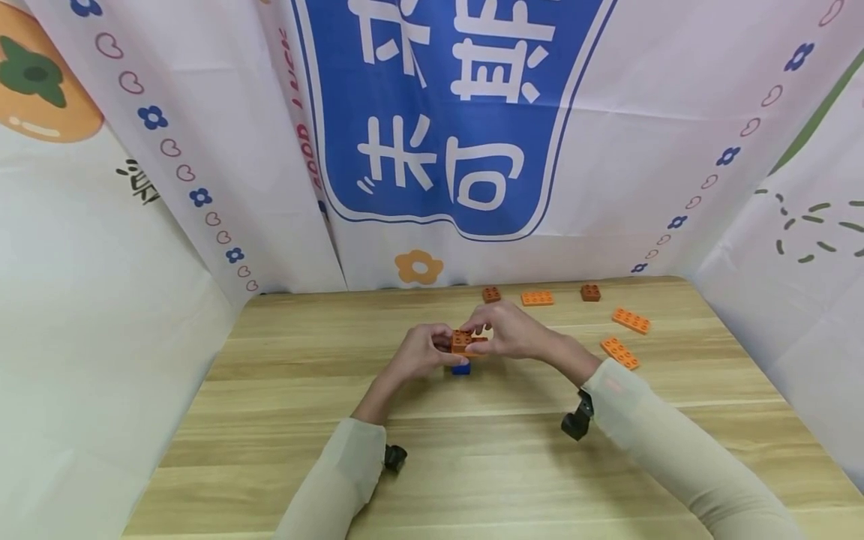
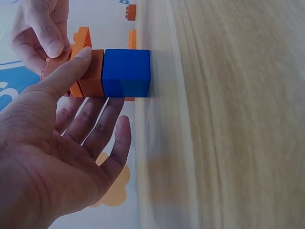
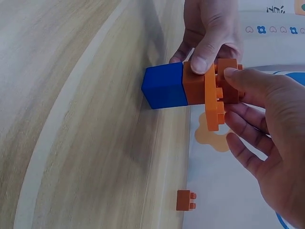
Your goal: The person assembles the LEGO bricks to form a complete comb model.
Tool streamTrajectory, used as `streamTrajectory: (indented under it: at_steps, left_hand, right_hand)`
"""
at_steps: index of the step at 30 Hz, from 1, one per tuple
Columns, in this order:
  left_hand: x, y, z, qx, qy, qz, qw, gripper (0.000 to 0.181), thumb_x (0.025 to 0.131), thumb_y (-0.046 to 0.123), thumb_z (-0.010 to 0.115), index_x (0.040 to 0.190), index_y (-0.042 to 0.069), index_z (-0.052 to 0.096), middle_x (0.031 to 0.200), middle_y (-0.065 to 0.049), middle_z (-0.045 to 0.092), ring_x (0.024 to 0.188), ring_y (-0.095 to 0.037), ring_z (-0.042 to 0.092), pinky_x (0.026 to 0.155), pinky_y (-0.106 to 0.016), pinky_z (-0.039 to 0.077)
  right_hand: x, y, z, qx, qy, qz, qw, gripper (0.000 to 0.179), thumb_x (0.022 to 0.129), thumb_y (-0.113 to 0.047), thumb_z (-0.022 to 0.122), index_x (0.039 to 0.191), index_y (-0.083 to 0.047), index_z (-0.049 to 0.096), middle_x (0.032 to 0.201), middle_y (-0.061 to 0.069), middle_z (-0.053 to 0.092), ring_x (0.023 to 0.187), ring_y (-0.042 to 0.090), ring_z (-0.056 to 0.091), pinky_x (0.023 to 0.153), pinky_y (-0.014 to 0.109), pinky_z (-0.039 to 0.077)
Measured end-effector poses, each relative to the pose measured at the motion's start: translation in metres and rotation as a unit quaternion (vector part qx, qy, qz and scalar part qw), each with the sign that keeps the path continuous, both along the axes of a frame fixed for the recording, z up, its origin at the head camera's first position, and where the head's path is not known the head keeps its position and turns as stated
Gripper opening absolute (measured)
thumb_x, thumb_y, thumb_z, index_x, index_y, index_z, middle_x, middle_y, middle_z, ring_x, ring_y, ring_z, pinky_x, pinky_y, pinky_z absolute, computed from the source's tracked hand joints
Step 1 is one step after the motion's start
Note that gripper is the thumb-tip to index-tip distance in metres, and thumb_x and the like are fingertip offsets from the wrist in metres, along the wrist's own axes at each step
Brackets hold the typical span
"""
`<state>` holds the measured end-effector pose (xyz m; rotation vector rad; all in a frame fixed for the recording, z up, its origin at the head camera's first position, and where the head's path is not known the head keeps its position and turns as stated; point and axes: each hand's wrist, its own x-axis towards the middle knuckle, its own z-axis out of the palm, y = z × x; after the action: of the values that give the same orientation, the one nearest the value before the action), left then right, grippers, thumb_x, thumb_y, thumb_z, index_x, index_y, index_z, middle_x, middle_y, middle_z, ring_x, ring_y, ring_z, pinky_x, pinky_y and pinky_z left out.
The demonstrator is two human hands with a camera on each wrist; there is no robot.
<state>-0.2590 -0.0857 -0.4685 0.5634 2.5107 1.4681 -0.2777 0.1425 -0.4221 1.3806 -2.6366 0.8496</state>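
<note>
Seen layer by layer only from the wrists: a stack [image 3: 195,86] upright on the bench [image 1: 472,465], with the blue block [image 3: 166,86] at the bottom, then the lower brown brick [image 2: 95,78], the orange plate [image 3: 211,107] and the upper brown brick [image 3: 229,90]. From the head, largely covered by the hands, with just part of the blue showing. Laid out together in the head view alone, beyond and to the right: two loose brown bricks [image 1: 590,292] and three loose orange plates [image 1: 631,320]. With the left hand [image 1: 420,351], pinching the lower brown brick, thumb in front, little finger spread clear. With the right hand [image 1: 511,330], gripping the upper brown brick between thumb and forefinger, remaining fingers fanned apart. Reaching forward in pale sleeves [image 1: 682,442], slanting inward from either side.
</note>
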Motion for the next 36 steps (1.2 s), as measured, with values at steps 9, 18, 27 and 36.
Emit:
streamTrajectory:
  at_steps: [9,18,27,36]
  left_hand:
    - [0.0005,0.0012,0.0014,0.000,-0.007,0.005,1.0000,0.024,0.083,0.011,0.092,0.100,0.008,0.074,0.096,-0.002,0.078,0.086,-0.013,0.074,0.077,-0.029,0.059]
    - [-0.0007,0.0010,-0.0001,0.005,0.001,-0.011,0.9999,0.023,0.085,0.011,0.091,0.100,0.006,0.074,0.097,-0.004,0.078,0.088,-0.014,0.074,0.077,-0.028,0.060]
    - [-0.0013,-0.0011,0.0003,-0.009,0.003,-0.026,0.9996,0.022,0.088,0.013,0.089,0.102,0.007,0.074,0.098,-0.003,0.078,0.088,-0.013,0.073,0.078,-0.028,0.059]
    - [-0.0010,-0.0014,0.0035,-0.012,0.000,-0.037,0.9993,0.022,0.090,0.015,0.087,0.107,0.007,0.075,0.100,-0.003,0.077,0.090,-0.014,0.073,0.081,-0.030,0.059]
  right_hand:
    - [0.0000,-0.0026,0.0058,0.023,-0.004,-0.011,0.9997,0.027,0.086,-0.018,0.089,0.110,-0.009,0.083,0.100,0.001,0.077,0.090,0.015,0.070,0.080,0.031,0.058]
    - [0.0011,-0.0037,0.0080,0.029,-0.011,-0.021,0.9993,0.025,0.085,-0.018,0.090,0.109,-0.011,0.084,0.097,-0.001,0.076,0.087,0.012,0.068,0.076,0.027,0.056]
    - [0.0024,-0.0020,0.0035,0.025,-0.013,-0.018,0.9994,0.029,0.088,-0.019,0.089,0.114,-0.009,0.082,0.102,0.002,0.078,0.092,0.017,0.071,0.082,0.039,0.061]
    - [0.0021,0.0018,0.0034,0.018,-0.022,-0.002,0.9996,0.030,0.095,-0.021,0.082,0.120,-0.006,0.080,0.109,0.004,0.079,0.098,0.019,0.073,0.087,0.042,0.061]
